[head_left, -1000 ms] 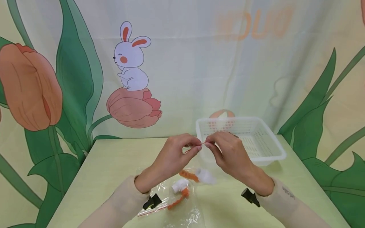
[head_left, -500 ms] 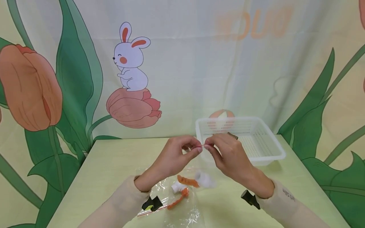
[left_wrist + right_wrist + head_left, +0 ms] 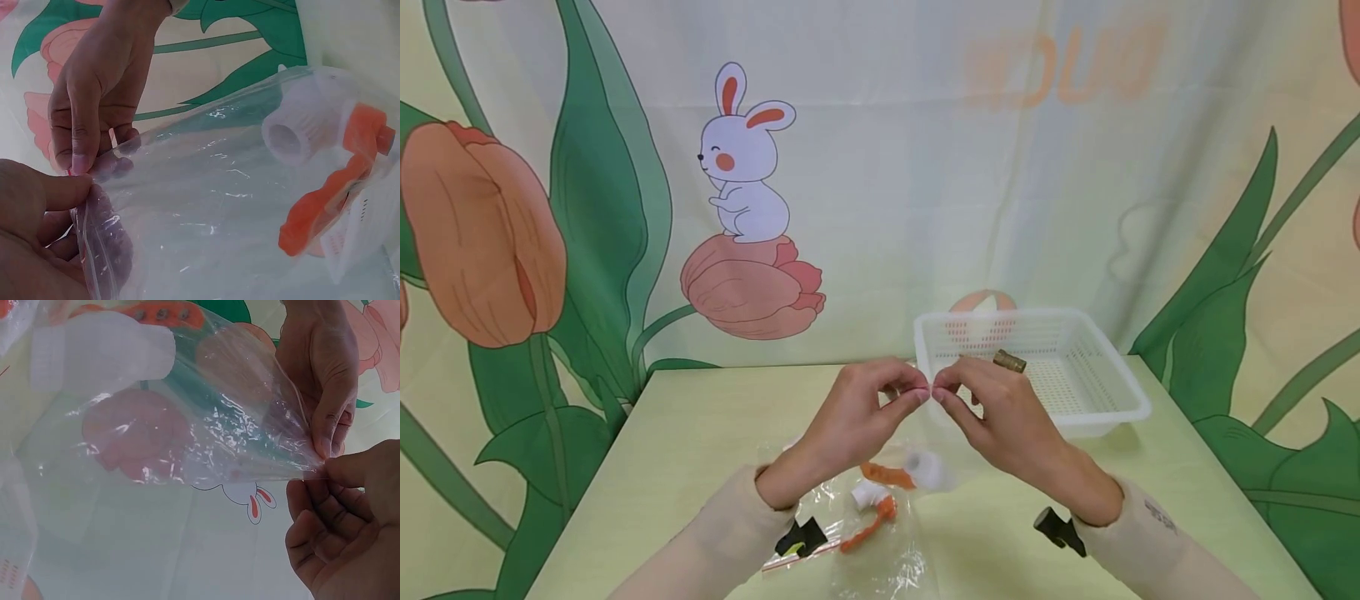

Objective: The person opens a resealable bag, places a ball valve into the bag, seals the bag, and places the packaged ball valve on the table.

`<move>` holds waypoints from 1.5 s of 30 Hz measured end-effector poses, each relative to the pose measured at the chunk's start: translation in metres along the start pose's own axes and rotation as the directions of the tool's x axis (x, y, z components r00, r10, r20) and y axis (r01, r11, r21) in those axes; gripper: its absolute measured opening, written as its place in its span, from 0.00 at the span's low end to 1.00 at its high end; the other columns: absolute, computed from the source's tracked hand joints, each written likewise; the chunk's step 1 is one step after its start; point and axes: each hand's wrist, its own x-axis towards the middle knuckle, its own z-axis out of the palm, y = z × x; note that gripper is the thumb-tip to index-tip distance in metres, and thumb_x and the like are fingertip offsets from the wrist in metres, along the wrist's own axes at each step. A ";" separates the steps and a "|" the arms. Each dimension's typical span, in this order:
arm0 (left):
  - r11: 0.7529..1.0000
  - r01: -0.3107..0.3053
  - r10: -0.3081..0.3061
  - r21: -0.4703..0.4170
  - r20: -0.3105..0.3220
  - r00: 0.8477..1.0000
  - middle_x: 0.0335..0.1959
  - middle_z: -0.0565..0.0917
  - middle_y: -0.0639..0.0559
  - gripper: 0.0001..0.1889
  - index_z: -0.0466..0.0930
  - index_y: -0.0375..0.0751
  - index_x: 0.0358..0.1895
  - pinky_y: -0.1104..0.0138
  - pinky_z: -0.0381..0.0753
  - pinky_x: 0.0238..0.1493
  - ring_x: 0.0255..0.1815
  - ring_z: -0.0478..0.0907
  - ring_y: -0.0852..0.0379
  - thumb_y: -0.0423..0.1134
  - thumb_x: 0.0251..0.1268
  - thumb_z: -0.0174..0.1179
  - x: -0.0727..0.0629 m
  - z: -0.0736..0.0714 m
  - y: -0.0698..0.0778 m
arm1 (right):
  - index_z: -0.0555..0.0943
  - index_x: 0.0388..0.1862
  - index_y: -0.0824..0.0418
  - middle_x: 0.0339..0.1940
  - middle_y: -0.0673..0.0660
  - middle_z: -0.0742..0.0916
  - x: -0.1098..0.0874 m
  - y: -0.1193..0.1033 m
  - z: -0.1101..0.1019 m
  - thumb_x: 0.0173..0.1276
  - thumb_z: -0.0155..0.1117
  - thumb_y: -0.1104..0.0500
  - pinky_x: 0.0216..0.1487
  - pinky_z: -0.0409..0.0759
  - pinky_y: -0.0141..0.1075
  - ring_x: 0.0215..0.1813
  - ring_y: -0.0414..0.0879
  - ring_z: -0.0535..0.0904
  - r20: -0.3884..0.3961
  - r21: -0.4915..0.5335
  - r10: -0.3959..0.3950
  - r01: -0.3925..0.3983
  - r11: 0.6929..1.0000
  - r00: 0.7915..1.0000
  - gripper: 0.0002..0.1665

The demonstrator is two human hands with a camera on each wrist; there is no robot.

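My left hand (image 3: 863,412) and right hand (image 3: 1000,408) pinch the red-lined top edge of a clear zip bag (image 3: 200,212), fingertips nearly meeting above the table. Inside this bag hangs a white plastic valve (image 3: 312,119) with an orange lever handle (image 3: 319,203). In the right wrist view the valve's white body (image 3: 103,353) shows through the film near the bag's bottom. A second clear zip bag (image 3: 895,575) lies on the table below, partly behind my left forearm. It contains a similar white valve (image 3: 870,497) with an orange handle (image 3: 865,533).
A white perforated basket (image 3: 1131,383) stands at the back right, just behind my right hand. A small brown cylinder (image 3: 1009,361) lies in it. The pale green table (image 3: 700,425) ends at a printed curtain (image 3: 880,208) with tulips and a rabbit.
My hands have come closer together along the bag's edge, hiding most of the red line between them. The hanging valve has swung slightly left. The bag on the table stays put.
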 end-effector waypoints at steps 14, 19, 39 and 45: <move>0.993 -0.088 0.089 0.073 -0.004 0.996 0.32 0.86 0.53 0.02 0.85 0.39 0.36 0.73 0.83 0.38 0.33 0.82 0.62 0.32 0.62 0.66 -0.001 -0.002 0.001 | 0.81 0.33 0.55 0.28 0.45 0.84 -0.001 -0.001 -0.003 0.65 0.66 0.64 0.30 0.70 0.26 0.29 0.35 0.75 -0.035 0.051 0.049 -0.047 0.998 0.998 0.04; 0.992 -0.112 0.113 0.054 -0.017 0.993 0.33 0.86 0.52 0.03 0.85 0.39 0.37 0.71 0.83 0.38 0.33 0.81 0.61 0.30 0.62 0.65 -0.002 -0.001 -0.003 | 0.82 0.34 0.54 0.30 0.44 0.85 -0.001 -0.001 -0.002 0.67 0.66 0.61 0.31 0.71 0.26 0.30 0.34 0.76 -0.015 0.066 0.060 -0.058 0.996 0.998 0.02; 0.988 -0.144 0.143 0.063 0.028 0.989 0.35 0.87 0.53 0.03 0.86 0.40 0.39 0.72 0.83 0.41 0.36 0.83 0.62 0.33 0.64 0.64 -0.003 0.000 -0.007 | 0.84 0.35 0.57 0.31 0.47 0.87 -0.006 0.002 0.001 0.69 0.64 0.59 0.38 0.73 0.23 0.33 0.37 0.80 -0.041 0.111 0.053 -0.049 0.993 0.998 0.04; 0.987 -0.148 0.146 0.067 0.030 0.989 0.34 0.87 0.53 0.03 0.86 0.41 0.39 0.73 0.82 0.40 0.34 0.81 0.63 0.33 0.64 0.64 -0.001 0.004 -0.008 | 0.84 0.35 0.57 0.31 0.47 0.86 -0.009 0.006 0.000 0.69 0.65 0.59 0.38 0.73 0.23 0.34 0.37 0.80 -0.043 0.099 0.062 -0.057 0.993 0.997 0.04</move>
